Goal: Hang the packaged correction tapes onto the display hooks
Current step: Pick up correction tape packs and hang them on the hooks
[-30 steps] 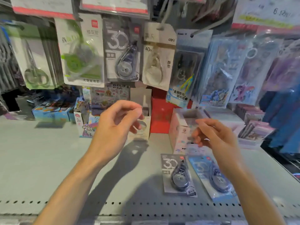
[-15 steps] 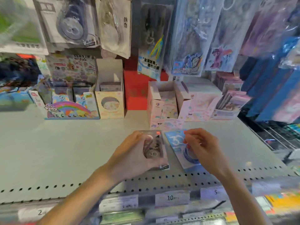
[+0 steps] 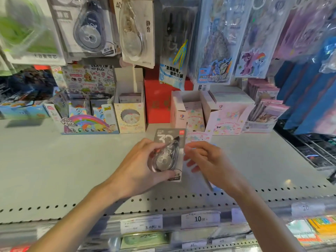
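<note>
Grey shelving stretches out below me, its front edge perforated with rows of small holes and trimmed with a strip of price tags, one reading 10.00. Along the back of the shelf stand open display cartons: a rainbow pony box, a cream box with a round window, a red box and pink cartoon-printed boxes.

Above the shelf surface, my left hand grips a grey-carded correction tape, printed with a large 30. My thumb curls under the lower part of the blister and my fingers wrap over its upper left side, so the pack stands roughly upright, facing me. My right hand sits just beside the card's right edge with its fingers curled. A second, blue-edged pack shows under that hand, seen mostly edge-on and blurred; I cannot tell whether the fingers actually pinch it.

Higher up, packs hang in a row: a green correction tape at far left, a hanging grey correction tape matching mine, and a clear-bodied correction tape on a kraft card. Right of those hang a dark compass set and pony-themed stationery packs. The hooks themselves lie outside the view.
</note>
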Tool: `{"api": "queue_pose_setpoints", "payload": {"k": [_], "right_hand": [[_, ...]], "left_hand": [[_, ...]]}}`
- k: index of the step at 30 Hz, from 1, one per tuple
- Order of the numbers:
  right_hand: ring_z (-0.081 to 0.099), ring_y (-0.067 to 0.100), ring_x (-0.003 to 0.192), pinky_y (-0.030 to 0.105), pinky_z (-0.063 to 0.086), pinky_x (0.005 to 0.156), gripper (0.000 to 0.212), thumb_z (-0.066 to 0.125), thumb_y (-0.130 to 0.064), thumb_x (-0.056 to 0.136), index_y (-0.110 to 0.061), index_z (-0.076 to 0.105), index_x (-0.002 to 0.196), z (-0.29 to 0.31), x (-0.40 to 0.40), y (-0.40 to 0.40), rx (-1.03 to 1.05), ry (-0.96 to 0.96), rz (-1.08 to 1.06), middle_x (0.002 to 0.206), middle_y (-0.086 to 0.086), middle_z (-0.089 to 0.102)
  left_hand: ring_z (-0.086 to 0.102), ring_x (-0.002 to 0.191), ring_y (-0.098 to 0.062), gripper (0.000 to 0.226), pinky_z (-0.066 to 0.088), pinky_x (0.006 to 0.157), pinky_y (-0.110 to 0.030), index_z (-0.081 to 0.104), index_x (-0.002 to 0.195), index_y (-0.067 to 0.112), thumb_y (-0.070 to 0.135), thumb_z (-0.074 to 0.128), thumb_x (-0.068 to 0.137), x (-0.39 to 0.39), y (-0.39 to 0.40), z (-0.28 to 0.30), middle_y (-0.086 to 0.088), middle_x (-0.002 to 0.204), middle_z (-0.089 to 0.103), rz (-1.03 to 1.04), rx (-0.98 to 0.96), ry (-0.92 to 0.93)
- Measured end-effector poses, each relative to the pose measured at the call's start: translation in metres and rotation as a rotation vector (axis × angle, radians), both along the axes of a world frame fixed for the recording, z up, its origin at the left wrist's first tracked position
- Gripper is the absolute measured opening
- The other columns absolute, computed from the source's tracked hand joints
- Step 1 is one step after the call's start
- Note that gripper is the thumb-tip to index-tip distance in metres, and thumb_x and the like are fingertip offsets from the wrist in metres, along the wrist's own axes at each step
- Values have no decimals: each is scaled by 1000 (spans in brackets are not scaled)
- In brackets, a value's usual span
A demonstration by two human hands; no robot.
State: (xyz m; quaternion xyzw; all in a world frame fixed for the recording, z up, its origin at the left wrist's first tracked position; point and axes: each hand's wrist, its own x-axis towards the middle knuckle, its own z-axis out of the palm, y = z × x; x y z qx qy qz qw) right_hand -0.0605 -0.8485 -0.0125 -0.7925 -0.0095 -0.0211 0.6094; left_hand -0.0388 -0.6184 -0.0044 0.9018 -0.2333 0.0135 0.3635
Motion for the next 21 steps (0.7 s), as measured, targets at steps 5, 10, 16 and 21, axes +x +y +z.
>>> {"api": "queue_pose_setpoints", "payload": {"k": [5,10,16,21], "right_hand": [[77,22,84,36,65,75,44,82,-30,83,-6,63,115,20,10,30,263,58,3,90,11,81],[75,26,85,38,62,78,34,81,-14,87,-3,64,113,25,9,31,341,-10,-18,95,21,78],[78,22,92,32,62,80,47,76,-27,82,-7,65,123,22,3,24,322,-59,-3,100,6,81],[77,13,87,26,60,78,14,69,-17,97,-22,73,109,18,-2,-18,76,-147,-90,93,-1,82]], "left_hand": [[48,114,7,94,41,90,-15,53,141,38,79,73,59,-3,8,5,30,118,45,14,-109,-47],[49,119,12,78,44,89,-11,55,132,47,76,78,64,-3,17,7,32,126,46,137,-335,-26],[74,96,-1,45,56,70,-14,65,121,27,32,80,79,-3,-10,7,6,113,78,73,-778,353],[77,100,-14,35,60,81,-28,65,121,27,24,78,89,-1,-20,-1,8,109,80,60,-795,374]]}}
